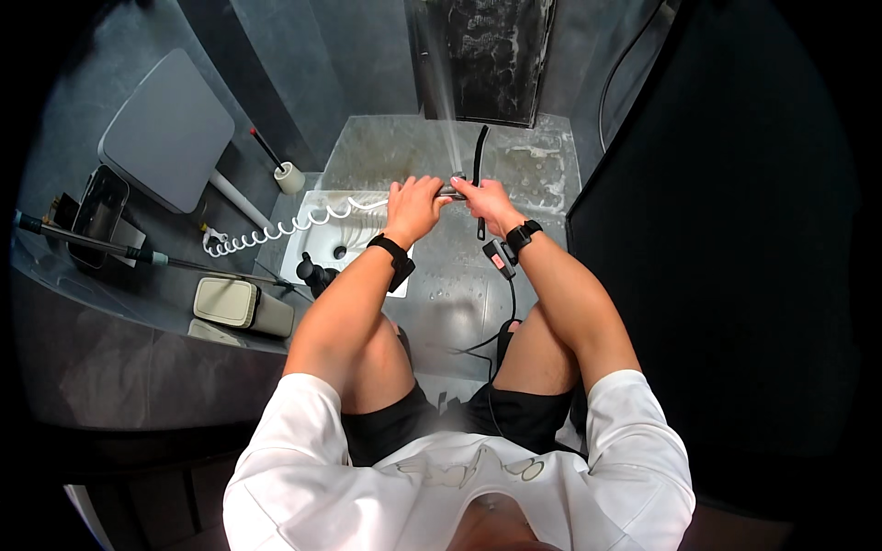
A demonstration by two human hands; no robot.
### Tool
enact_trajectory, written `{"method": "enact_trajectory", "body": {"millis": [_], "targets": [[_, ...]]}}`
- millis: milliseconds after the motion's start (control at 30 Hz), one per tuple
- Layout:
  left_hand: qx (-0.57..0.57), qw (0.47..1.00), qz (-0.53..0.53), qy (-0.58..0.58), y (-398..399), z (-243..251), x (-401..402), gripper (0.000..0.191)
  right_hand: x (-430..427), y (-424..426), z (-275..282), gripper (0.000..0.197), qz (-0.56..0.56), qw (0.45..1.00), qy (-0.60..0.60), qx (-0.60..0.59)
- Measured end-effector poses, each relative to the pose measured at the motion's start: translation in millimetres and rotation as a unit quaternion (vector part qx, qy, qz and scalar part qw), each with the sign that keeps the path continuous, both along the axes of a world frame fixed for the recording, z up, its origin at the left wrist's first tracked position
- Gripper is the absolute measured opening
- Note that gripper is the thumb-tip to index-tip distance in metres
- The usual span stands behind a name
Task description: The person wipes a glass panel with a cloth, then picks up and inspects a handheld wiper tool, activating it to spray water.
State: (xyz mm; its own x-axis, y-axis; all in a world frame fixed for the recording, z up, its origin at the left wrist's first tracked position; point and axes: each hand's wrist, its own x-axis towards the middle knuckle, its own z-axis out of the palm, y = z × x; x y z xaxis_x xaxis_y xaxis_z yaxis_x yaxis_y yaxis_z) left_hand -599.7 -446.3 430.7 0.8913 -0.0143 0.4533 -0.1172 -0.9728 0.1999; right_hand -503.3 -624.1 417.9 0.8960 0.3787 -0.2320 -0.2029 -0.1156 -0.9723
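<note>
My left hand [415, 206] is closed around a metal handheld sprayer [453, 193], fed by a white coiled hose [303, 222]. A fan of water [444, 103] shoots from the sprayer's nozzle towards a black panel [493, 62] streaked with white foam. In my right hand [490, 205] is a slim black long-handled tool [481, 155] with a loop at its lower end; its exact kind is unclear. The right fingertips also reach the sprayer's head. Below and left of my hands lies a white squat toilet [310, 227], partly hidden by my left forearm.
A grey folded panel [169, 131], a toilet brush holder [289, 178] and a lidded bin [224, 303] stand at left. A metal pole [186, 264] crosses there. From a small device [499, 260] at my right wrist, a black cable [513, 299] hangs. A dark partition [689, 275] borders the right.
</note>
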Motion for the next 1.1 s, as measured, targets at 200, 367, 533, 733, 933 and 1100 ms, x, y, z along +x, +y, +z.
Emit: {"method": "enact_trajectory", "body": {"millis": [200, 367, 533, 733, 933, 1100], "targets": [[0.001, 1.0, -0.004, -0.005, 0, 5, -2, 0.029, 3, 2, -1, 0.043, -0.005, 1.0, -0.016, -0.005], [0.002, 1.0, -0.011, -0.019, 1, 6, -1, 0.027, 4, 2, -1, 0.042, -0.003, 1.0, -0.012, -0.004], [0.006, 1.0, -0.004, -0.027, 2, 7, -1, 0.026, 2, 3, 1, 0.04, -0.002, 1.0, -0.027, -0.007], [0.011, 1.0, -0.015, -0.019, -1, 12, -1, 0.026, 7, -1, -5, 0.037, 0.001, 1.0, -0.028, 0.007], [0.013, 0.999, -0.017, -0.025, 1, 12, -1, 0.026, 5, 0, -4, 0.035, 0.005, 0.999, -0.032, 0.018], [0.023, 0.999, -0.018, -0.034, 4, 12, -1, 0.025, 1, 1, 1, 0.034, 0.019, 0.998, -0.035, 0.04]]}}
